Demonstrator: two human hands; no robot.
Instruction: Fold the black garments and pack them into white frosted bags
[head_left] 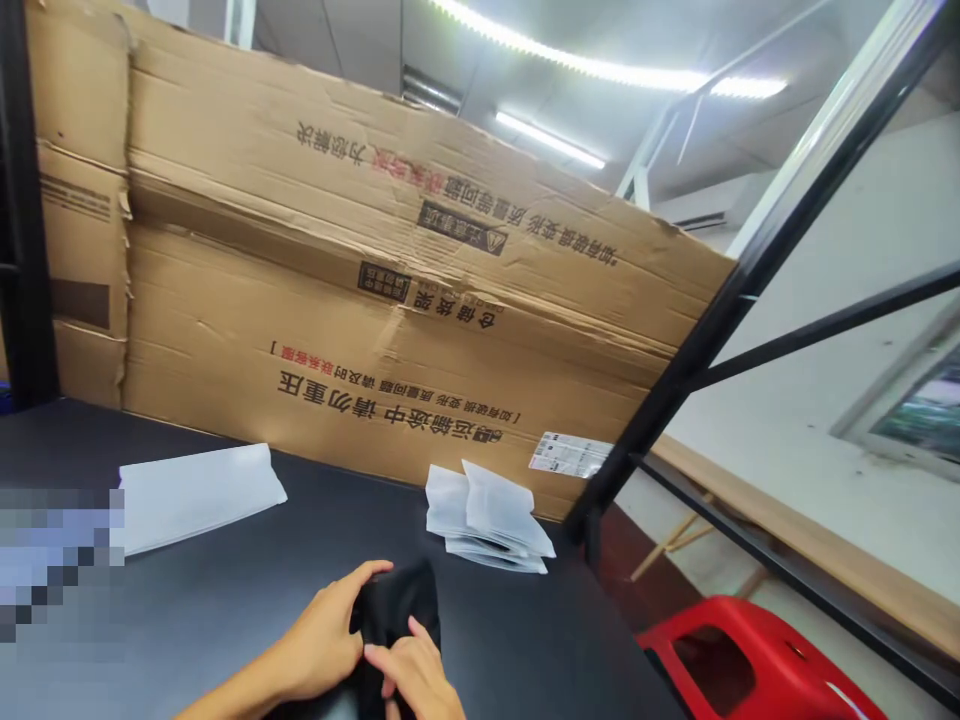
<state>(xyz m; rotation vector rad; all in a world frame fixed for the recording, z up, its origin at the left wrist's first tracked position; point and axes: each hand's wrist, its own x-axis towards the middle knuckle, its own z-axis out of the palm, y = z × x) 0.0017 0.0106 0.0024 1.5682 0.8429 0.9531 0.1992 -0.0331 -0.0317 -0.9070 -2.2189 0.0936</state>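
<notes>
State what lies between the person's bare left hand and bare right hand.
A black, soft-looking, fabric-like item lies there in the head view; the left hand and right hand both touch it.

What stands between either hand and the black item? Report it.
Nothing visible: the left hand and the right hand both touch the black item. The white stack lies farther back, apart from both hands.

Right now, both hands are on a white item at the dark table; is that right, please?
Not quite: the item is black, not white, as the head view shows. The left hand and right hand are on it at the dark table.
</notes>
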